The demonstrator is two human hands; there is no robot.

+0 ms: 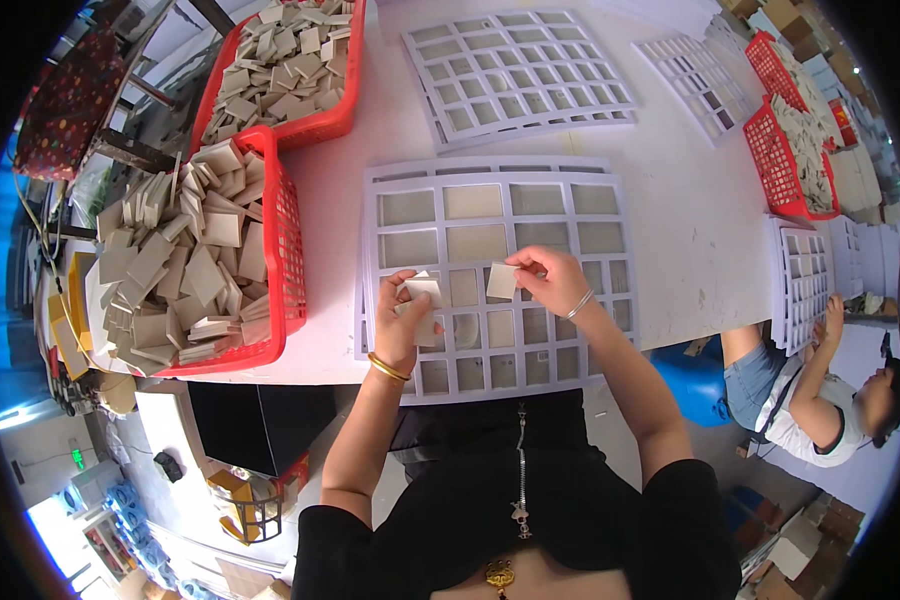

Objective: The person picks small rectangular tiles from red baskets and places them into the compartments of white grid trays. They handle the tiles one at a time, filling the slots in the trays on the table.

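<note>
A white grid tray [502, 220] lies on top of similar trays at the near edge of the table, right in front of me. Its windows are of two sizes, some showing off-white, others grey. Over its left middle, my left hand [402, 312] is closed around a few small off-white square tiles [422, 292]. Between thumb and fingers, my right hand [548, 280] pinches a single square tile [501, 281] above the middle windows. Whether that tile touches the tray, I cannot tell.
Two red baskets [288, 255] heaped with off-white tiles [205, 275] stand at left. More grid trays [520, 75] lie at the far side, another [698, 85] farther right. Red baskets [785, 160] line the right edge. A person [820, 400] at right handles a similar tray.
</note>
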